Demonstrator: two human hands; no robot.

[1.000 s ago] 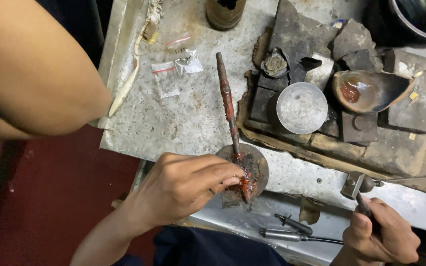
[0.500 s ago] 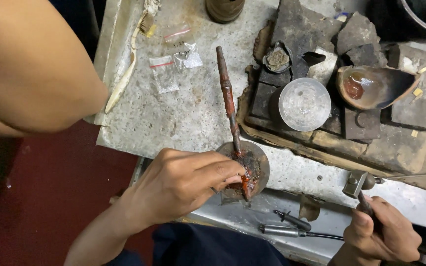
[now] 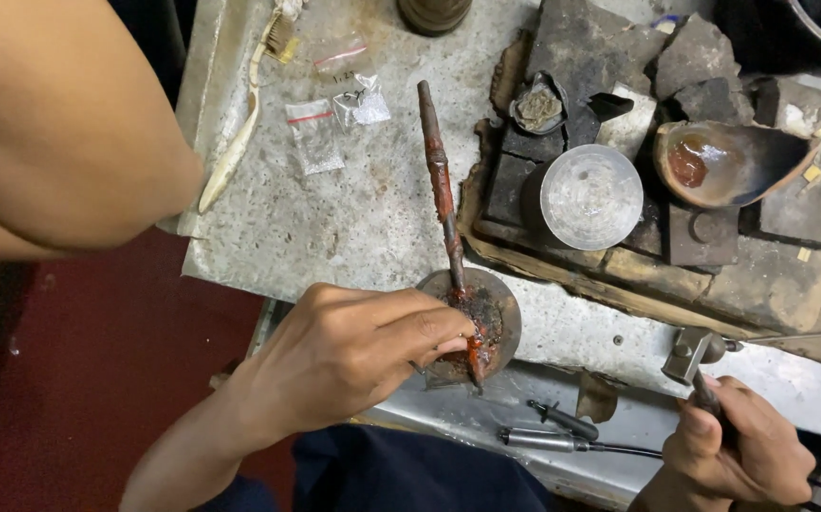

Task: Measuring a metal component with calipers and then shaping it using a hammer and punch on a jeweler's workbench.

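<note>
The long, rust-brown stick coated in red wax (image 3: 441,190) lies with its lower tip on the round, dark metal disc (image 3: 503,313) at the worktop's (image 3: 334,228) near edge, running up toward 12 o'clock. My left hand (image 3: 353,356) pinches that waxy tip, grip closed on it over the disc. At 4 o'clock, my right hand (image 3: 737,455) wraps tightly around a slim metal torch handle (image 3: 700,365). At 1 o'clock stands a round silvery cup (image 3: 590,197) on charred blocks (image 3: 609,57); beyond it lies a shell-like bowl with red residue (image 3: 728,161). At 11 o'clock lie small clear plastic bags (image 3: 313,137) and a pale toothbrush (image 3: 235,152).
</note>
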